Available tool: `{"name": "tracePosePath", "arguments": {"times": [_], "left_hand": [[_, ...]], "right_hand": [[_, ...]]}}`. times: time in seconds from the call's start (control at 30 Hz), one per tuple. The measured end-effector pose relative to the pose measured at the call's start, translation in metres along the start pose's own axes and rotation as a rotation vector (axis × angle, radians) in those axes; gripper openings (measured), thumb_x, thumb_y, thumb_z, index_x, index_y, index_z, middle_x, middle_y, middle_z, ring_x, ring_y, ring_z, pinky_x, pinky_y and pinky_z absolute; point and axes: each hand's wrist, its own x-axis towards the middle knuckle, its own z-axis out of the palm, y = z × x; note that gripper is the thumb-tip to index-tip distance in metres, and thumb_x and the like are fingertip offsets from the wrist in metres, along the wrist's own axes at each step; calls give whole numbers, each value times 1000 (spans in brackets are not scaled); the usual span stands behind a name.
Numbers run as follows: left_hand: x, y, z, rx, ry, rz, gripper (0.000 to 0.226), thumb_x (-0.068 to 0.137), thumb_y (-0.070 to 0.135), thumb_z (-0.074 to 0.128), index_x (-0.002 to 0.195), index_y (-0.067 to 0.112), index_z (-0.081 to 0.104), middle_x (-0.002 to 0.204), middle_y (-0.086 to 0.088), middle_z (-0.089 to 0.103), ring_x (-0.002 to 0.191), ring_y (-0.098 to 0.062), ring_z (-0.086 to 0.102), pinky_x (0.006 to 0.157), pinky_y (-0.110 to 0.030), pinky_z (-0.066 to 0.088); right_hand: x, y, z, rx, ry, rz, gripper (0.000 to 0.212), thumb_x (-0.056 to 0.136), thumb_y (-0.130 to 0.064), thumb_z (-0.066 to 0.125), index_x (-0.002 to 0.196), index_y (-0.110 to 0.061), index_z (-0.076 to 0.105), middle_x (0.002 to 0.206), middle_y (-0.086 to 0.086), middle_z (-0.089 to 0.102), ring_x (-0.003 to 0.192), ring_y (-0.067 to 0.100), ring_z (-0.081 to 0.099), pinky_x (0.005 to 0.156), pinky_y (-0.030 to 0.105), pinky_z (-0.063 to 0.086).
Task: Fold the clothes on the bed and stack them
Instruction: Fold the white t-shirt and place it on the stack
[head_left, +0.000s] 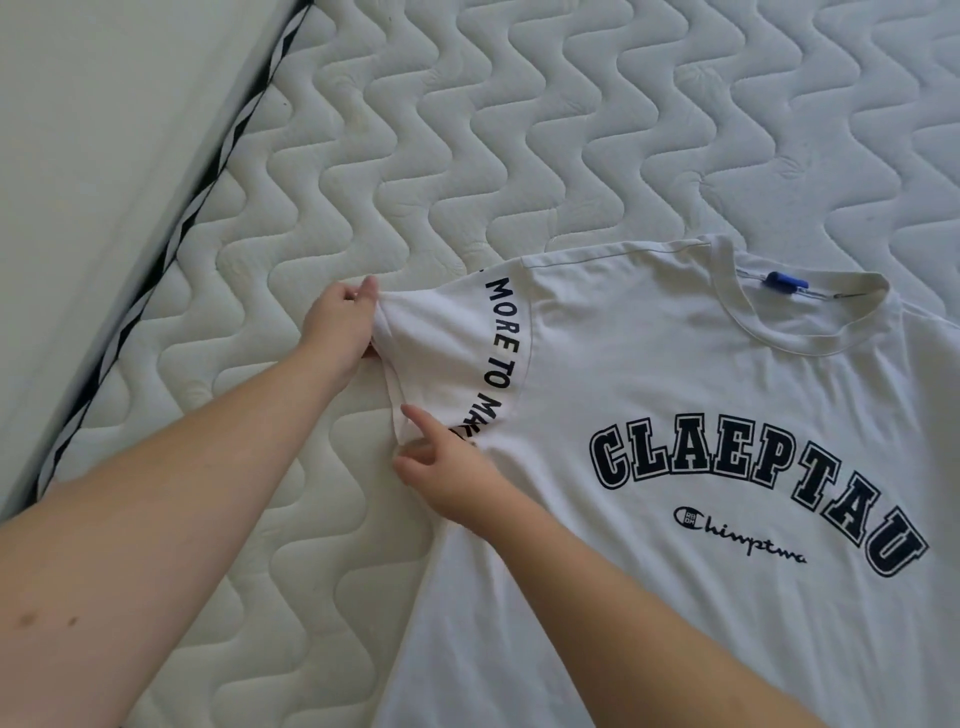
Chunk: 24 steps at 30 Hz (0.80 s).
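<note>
A white T-shirt (691, 415) with dark block lettering lies face up on the quilted mattress (467, 130), collar toward the far right. Its left sleeve (447, 353), printed with dark words along the seam, is stretched out to the left. My left hand (337, 325) pinches the upper end of the sleeve hem. My right hand (441, 467) pinches the lower end of the hem near the armpit, index finger pointing up along the cloth. The shirt's right side and bottom run out of view.
The mattress edge with black-and-white piping (171, 260) runs diagonally at the left. Beyond it is a pale wall or bed side (93, 130). Bare quilted mattress stretches behind and left of the shirt.
</note>
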Motion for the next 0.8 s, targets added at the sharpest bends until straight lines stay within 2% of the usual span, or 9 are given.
{"name": "tracePosePath", "arguments": {"times": [0.1,0.2,0.3,0.4,0.5,0.57,0.63,0.7,0.8], "left_hand": [[-2,-9,3,-30,-145,-79,51,87,51,67,117,10,64,112,-7,69,96,-24,66,87,-37,56],[-15,-12,-1,11,-313,-22,40,73,59,74,100,29,70,89,16,74,83,-5,68,64,-16,52],[-28,-24,-6,-9,-426,47,50,67,55,78,109,34,64,101,18,73,90,7,66,69,-9,49],[-36,-41,-3,60,-403,143,61,79,31,80,131,27,48,118,6,65,109,-5,62,88,-21,50],[-38,-44,2,168,-304,136,56,86,21,74,134,23,44,122,-3,63,113,-22,60,97,-42,49],[-39,-42,3,227,-134,123,39,90,21,67,126,16,54,116,-4,65,108,-27,62,94,-41,49],[-42,-40,3,234,41,92,30,91,24,63,119,12,57,106,-4,64,103,-29,62,85,-35,48],[-50,-38,6,229,156,83,31,89,21,62,118,12,55,107,-6,60,100,-29,61,78,-32,44],[-63,-25,11,262,311,211,32,87,13,60,118,9,54,116,-17,55,104,-32,55,87,-37,45]], "right_hand": [[-7,17,-8,249,134,-59,28,96,-24,51,120,-33,61,86,-8,73,77,6,68,69,24,50],[-12,37,-20,274,450,-64,20,95,-20,51,98,-35,65,82,-8,71,67,8,63,58,21,46],[-17,56,-30,126,605,-96,28,94,-14,51,114,-28,64,102,-7,65,89,10,59,81,27,48],[-18,65,-31,-164,561,-124,49,91,-11,52,139,-20,50,131,1,53,120,22,47,106,32,34],[-20,68,-21,-454,364,-159,64,94,-23,52,152,-29,28,159,-4,23,140,21,23,113,34,19],[-25,72,-14,-503,251,-208,64,95,-29,50,153,-33,23,164,-8,7,148,15,7,116,35,10],[-33,76,-16,-480,212,-276,60,96,-26,50,152,-32,29,163,-8,11,149,13,6,117,32,7],[-44,83,-26,-407,296,-285,58,96,-20,52,151,-27,34,160,-5,24,147,16,18,118,29,12],[-60,99,-58,-297,469,-191,56,97,-19,52,150,-21,36,157,-2,32,145,16,24,119,25,13]]}}
